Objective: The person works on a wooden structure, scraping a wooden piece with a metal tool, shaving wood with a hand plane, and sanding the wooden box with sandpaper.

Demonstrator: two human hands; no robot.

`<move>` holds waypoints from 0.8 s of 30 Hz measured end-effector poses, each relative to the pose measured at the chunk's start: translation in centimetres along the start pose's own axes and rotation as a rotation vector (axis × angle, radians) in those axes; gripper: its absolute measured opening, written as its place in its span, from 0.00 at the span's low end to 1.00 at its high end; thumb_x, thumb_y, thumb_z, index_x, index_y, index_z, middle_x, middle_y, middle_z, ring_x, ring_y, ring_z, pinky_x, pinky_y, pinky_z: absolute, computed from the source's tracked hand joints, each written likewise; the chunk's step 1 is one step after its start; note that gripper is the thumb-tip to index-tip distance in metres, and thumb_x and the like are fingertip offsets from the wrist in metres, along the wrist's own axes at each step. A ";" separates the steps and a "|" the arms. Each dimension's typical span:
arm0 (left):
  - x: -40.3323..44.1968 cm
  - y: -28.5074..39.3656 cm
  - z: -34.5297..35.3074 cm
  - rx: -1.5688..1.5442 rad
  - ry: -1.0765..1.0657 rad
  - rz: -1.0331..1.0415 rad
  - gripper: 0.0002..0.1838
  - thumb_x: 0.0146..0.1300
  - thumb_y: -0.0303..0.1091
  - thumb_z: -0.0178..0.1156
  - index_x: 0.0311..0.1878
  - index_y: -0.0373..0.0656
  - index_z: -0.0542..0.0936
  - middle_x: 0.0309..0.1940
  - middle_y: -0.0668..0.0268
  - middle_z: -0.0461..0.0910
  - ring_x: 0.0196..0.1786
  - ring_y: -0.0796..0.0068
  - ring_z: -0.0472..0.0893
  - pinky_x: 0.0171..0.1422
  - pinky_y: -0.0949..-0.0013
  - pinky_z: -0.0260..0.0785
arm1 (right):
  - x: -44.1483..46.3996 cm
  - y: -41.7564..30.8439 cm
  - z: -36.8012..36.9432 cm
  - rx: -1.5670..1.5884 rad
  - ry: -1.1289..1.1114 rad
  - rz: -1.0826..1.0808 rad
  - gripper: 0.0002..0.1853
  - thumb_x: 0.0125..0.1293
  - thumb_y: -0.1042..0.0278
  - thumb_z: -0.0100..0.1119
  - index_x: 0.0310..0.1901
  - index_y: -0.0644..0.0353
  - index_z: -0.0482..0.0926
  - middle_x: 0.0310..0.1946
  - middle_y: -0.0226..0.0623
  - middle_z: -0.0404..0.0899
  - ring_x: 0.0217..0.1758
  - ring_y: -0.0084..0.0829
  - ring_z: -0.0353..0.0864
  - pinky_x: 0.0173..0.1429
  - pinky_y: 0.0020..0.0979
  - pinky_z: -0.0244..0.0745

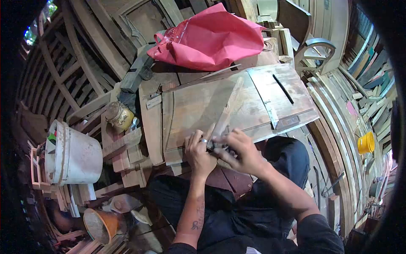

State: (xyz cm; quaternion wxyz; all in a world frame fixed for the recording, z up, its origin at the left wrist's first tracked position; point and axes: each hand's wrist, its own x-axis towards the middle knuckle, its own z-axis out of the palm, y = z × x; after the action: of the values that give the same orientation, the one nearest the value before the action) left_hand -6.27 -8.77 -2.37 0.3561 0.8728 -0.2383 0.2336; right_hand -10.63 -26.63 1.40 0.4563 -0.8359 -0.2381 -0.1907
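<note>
My left hand (199, 153), with a ring on one finger, is closed around the near end of a narrow wooden strip (230, 101). The strip slants away from me over a wooden panel (190, 110), its far end near the panel's back edge. Right beside it, my right hand (237, 149) has its fingers curled at the same end of the strip. A small dark thing shows between the two hands, but its kind is hidden by the fingers. A thin black stick (283, 89) lies on the panel's right part, beside a shiny pale sheet (263, 97).
Behind the panel rests a red bag (211, 38). To the left stand a white bucket (80, 154), a glass jar (119, 116) and an orange container (101, 226). Long boards (334, 156) run along the right, with a yellow bucket (366, 143) beyond them.
</note>
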 end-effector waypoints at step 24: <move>0.1 0.6 -0.3 0.031 -0.016 -0.050 0.31 0.55 0.40 0.76 0.65 0.49 0.88 0.38 0.61 0.76 0.42 0.53 0.77 0.51 0.52 0.69 | 0.1 0.5 -1.1 -0.186 0.035 0.103 0.18 0.67 0.63 0.72 0.57 0.55 0.86 0.43 0.35 0.86 0.49 0.39 0.80 0.59 0.42 0.68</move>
State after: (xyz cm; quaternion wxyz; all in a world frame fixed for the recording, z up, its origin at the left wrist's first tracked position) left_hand -6.65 -8.95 -1.78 0.3463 0.8858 -0.2158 0.2212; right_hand -10.38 -27.80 1.68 0.3899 -0.8824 -0.1681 -0.2028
